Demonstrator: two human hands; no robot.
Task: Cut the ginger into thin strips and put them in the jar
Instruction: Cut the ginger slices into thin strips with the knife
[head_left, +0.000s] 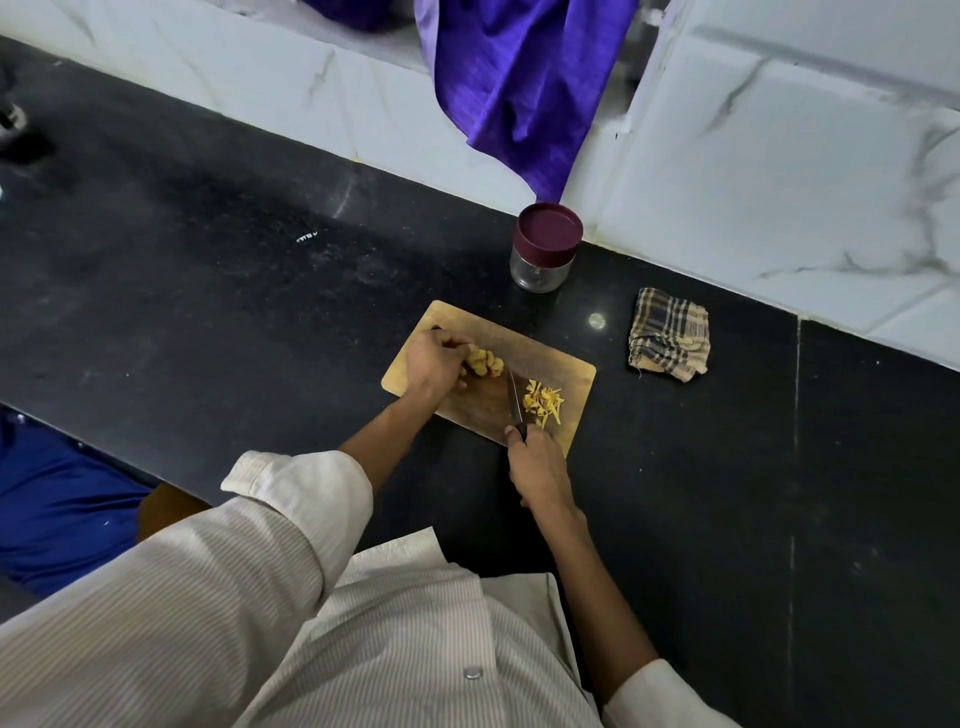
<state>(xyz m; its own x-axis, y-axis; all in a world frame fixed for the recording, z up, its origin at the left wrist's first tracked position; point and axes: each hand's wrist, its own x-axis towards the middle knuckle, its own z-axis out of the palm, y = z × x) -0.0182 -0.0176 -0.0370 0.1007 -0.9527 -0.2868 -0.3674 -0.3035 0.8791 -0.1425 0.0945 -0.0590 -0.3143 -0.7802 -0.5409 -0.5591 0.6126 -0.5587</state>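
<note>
Both hands work on the wooden cutting board (566, 371): my left hand (434, 364) grips the ginger (484, 362) and my right hand (535, 467) grasps the knife (515, 402), its blade between the ginger and a heap of cut strips (543, 402). Beyond the board stands the jar (543, 265), its maroon lid (549, 228) on. I can read no writing on it. Right of the board lies a folded checked cloth (669, 335), and a purple fabric (519, 83) hangs over the wall.

You're in a home kitchen: a black stone counter (208, 270) runs under white marble-look wall tiles (779, 182). On the counter sit a wooden chopping board (566, 374), a lidded jar (545, 249) and a folded checked cloth (669, 333).
</note>
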